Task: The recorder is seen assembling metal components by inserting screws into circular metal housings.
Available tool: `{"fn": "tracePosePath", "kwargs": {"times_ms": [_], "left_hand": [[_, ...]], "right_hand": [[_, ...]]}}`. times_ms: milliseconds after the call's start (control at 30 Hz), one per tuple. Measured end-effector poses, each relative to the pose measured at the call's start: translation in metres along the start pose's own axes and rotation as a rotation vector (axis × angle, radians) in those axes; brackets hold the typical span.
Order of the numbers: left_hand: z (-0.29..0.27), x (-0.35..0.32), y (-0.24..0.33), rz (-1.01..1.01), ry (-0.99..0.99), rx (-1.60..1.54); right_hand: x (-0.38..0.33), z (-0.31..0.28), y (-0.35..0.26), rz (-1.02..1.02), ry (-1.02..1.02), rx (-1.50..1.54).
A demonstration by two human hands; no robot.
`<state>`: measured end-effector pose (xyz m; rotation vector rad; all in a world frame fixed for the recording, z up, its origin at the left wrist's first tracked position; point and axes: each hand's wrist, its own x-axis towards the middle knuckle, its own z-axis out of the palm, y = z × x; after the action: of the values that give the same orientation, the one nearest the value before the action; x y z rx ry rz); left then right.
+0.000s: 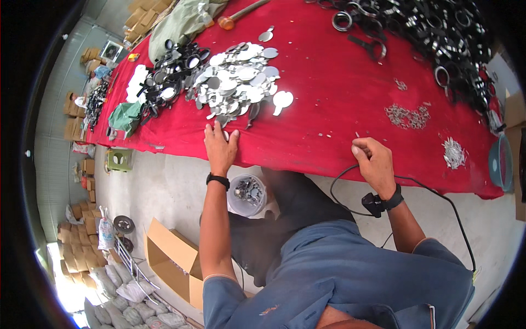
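My left hand [221, 151] lies with its fingers spread on the red cloth at the table's near edge. A small pale piece [226, 135] shows between its finger and thumb; whether the hand grips it I cannot tell. Just beyond lies a heap of flat silvery discs with tabs [235, 79]. My right hand [375, 164] is closed in a pinch over the cloth near the edge, and what it holds, if anything, is too small to name. A tiny sliver [357, 135] shows close to its fingertips.
Black-rimmed round parts [170, 71] lie left of the discs; black rings [438, 33] pile up far right. Small metal links [408, 116] and pale slivers [453, 153] sit at right. A mallet [227, 22] lies at the back. Below stand a bucket [247, 205] and an open carton [175, 247].
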<state>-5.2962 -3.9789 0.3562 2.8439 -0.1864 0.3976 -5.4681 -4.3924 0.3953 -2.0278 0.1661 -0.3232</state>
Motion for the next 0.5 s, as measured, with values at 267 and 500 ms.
{"fn": "tracePosePath", "kwargs": {"times_ms": [267,500], "left_hand": [[0.014,0.014,-0.025,0.057,-0.042,0.082],[0.016,0.027,-0.04,0.047,-0.023,-0.058]], "right_hand": [[-0.012,0.006,0.009,-0.149,0.151,0.081],[-0.017,0.014,0.015,-0.378,0.282,-0.099]]}}
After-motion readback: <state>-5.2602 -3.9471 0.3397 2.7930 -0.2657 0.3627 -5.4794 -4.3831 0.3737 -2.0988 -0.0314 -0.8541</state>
